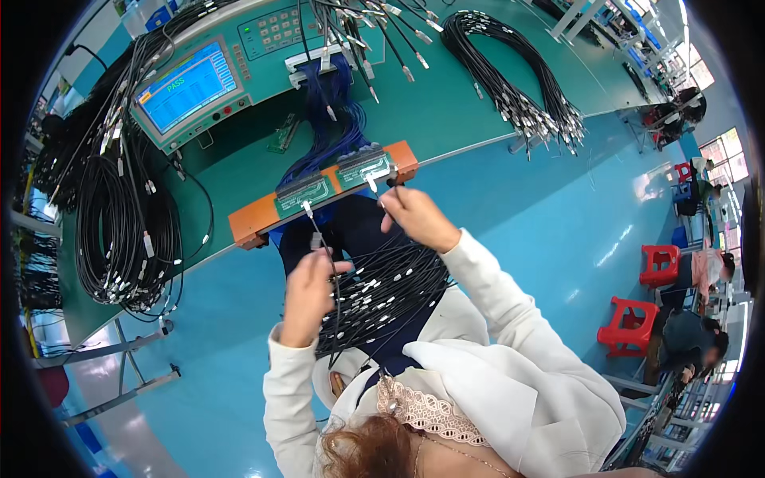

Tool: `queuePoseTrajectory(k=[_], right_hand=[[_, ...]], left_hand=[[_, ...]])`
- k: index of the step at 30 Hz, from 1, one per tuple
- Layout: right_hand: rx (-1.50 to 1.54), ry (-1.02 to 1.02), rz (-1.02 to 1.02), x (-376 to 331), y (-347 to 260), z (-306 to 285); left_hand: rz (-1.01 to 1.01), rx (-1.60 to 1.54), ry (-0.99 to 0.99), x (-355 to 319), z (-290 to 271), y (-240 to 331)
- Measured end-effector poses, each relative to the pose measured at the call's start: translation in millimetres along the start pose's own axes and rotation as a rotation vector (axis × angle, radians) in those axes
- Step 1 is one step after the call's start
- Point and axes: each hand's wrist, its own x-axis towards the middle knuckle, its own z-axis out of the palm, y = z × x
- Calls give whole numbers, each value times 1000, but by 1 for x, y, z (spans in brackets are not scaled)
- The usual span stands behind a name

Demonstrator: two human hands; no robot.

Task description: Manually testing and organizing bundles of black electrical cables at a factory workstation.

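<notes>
In front of me an orange test fixture [345, 185] holds two green circuit boards, a left board [296, 198] and a right board [360, 169]. A black cable [313, 225] with a white plug runs from the left board to my left hand [309, 291], whose fingers are closed around it, slightly blurred. My right hand [418, 217] is just below the right board, its fingers pinched on another thin cable with a white plug [372, 184] at that board. A large bundle of black cables [382, 291] with white ends lies across my lap.
A tester with a lit blue screen [185, 86] stands on the green table [446, 119], joined to the fixture by blue wires [339, 119]. Coiled black cables [127, 231] hang at the left; another cable loop [518, 72] lies far right. Red stools [628, 327] and seated people are at the right.
</notes>
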Motion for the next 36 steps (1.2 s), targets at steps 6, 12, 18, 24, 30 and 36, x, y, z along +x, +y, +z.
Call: queuePoseTrajectory(k=[6, 12, 18, 24, 30, 36], right_hand=[[-230, -11, -89, -50, 25, 11], [264, 326, 221, -102, -16, -110], [449, 494, 189, -123, 30, -227], [-456, 784, 469, -86, 176, -187], [435, 814, -14, -85, 89, -204], [619, 898, -239, -82, 39, -230]], left_hand=[[-113, 11, 5, -27, 25, -28], [231, 28, 674, -116, -17, 31], [342, -373, 976, -174, -241, 15], [-265, 77, 1132, -129, -338, -164], [155, -294, 1003, -146, -285, -80], [341, -569, 732, -161, -324, -36]])
